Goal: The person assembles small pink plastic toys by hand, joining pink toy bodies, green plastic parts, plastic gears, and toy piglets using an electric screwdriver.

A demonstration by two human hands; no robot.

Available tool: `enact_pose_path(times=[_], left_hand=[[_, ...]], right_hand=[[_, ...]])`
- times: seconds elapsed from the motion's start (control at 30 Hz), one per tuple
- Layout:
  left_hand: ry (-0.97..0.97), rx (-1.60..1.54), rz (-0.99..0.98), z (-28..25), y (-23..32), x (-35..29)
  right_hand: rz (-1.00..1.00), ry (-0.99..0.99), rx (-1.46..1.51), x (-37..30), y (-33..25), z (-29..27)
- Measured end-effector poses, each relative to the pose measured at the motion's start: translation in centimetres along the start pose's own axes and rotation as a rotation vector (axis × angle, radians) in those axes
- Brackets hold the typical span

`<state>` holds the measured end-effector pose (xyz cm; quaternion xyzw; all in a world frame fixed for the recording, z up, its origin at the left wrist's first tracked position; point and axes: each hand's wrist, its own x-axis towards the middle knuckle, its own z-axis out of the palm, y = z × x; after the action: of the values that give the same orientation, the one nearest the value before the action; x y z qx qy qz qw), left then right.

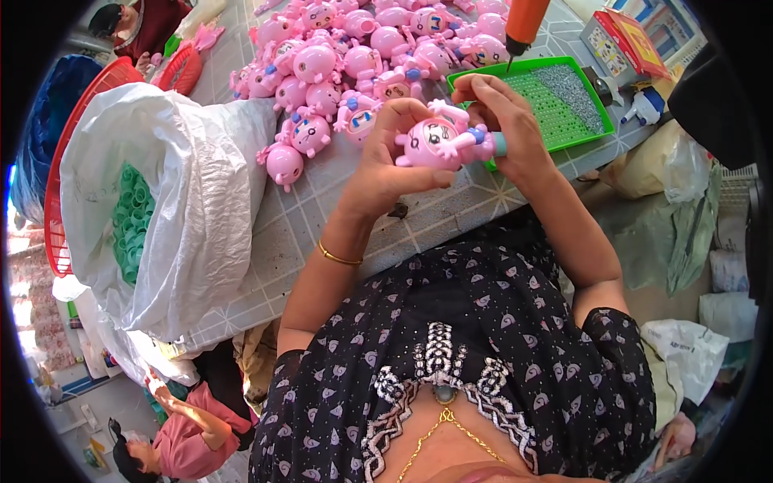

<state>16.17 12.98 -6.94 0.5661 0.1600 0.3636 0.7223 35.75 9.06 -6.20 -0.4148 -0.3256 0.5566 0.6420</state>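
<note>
Above the table's near edge, my left hand (374,177) grips a pink toy figure (427,145) with a round head, a printed face and small blue parts. The toy lies sideways, its head toward my left palm. My right hand (519,133) is closed around its other end, where a teal cylindrical piece (500,144) shows beside the palm. Thumb and forefinger of the right hand are bent over the toy; their tips are partly hidden. Beyond my hands lies a big heap of similar pink toy figures (314,64).
An orange electric screwdriver (525,24) hangs bit-down over a green tray (564,145) holding small metal screws (573,92). At left, a white sack (213,193) holds teal cylindrical pieces (133,217), with a red basket (58,201) behind. Boxes (624,48) stand far right. Another person (193,427) sits lower left.
</note>
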Motion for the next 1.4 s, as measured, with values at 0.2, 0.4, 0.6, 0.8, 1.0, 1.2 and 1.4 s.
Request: enact_pose_path(times=[0.2, 0.4, 0.6, 0.8, 1.0, 1.2, 1.4], left_hand=[[-0.105, 0.156, -0.105, 0.6, 0.5, -0.4], [-0.122, 0.233, -0.005, 1.6, -0.5, -1.1], [-0.13, 0.251, 0.04, 2.0, -0.5, -1.2], [-0.076, 0.389, 0.077, 2.3, -0.2, -1.1], [0.027, 0.639, -0.065, 0.9, 7.1, -4.1], [0.43, 0.346, -0.231, -4.9, 11.4, -20.6], [0.999, 0.569, -0.528, -6.0, 12.4, -38.5]], right_hand=[[0.019, -0.112, 0.041, -0.6, 0.9, -0.8], [0.075, -0.239, 0.144, -0.9, 0.9, -1.1], [0.102, -0.238, 0.155, -1.2, 0.9, -0.6], [0.107, -0.291, 0.086, -0.3, 0.8, -1.6], [-0.003, -0.342, -0.364, 2.1, -0.5, -0.1], [-0.88, -0.343, -1.338, 6.3, 0.6, 1.7], [-0.686, -0.516, -1.576, 11.3, 0.7, 3.4]])
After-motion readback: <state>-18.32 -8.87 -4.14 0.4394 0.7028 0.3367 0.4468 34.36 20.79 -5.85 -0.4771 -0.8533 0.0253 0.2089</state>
